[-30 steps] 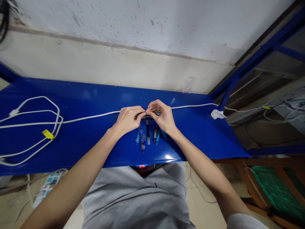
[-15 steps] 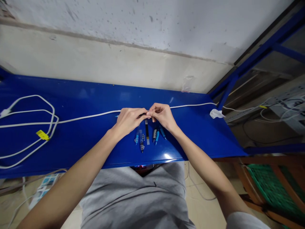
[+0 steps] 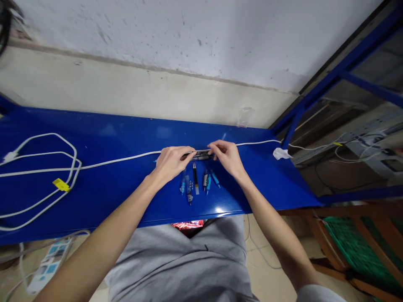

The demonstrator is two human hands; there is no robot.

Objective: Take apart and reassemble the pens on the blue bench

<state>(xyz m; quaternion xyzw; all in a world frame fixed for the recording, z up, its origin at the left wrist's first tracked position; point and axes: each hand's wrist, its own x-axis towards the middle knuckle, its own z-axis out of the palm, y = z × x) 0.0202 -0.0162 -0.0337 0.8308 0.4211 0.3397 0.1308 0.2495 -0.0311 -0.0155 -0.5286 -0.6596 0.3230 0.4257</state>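
Over the blue tabletop (image 3: 126,193), my left hand (image 3: 174,161) pinches a thin dark pen piece, partly hidden by the fingers. My right hand (image 3: 228,156) has its thumb and fingertips together at the right end of the dark pen parts (image 3: 203,155); what it grips is too small to name. Below the hands lie a dark refill (image 3: 195,178), clear barrel parts (image 3: 188,188), a light blue part (image 3: 183,184) and several short blue and grey pen pieces (image 3: 208,183).
A white cable (image 3: 122,159) runs behind the hands and loops at the left, with a yellow tag (image 3: 61,184). Crumpled white tissue (image 3: 281,153) lies by the blue frame at the right. The wall (image 3: 141,92) borders the table's back.
My right hand has moved right, away from my left hand. The fingertips were together before; now a gap shows dark pen parts between them. The camera view has shifted slightly.
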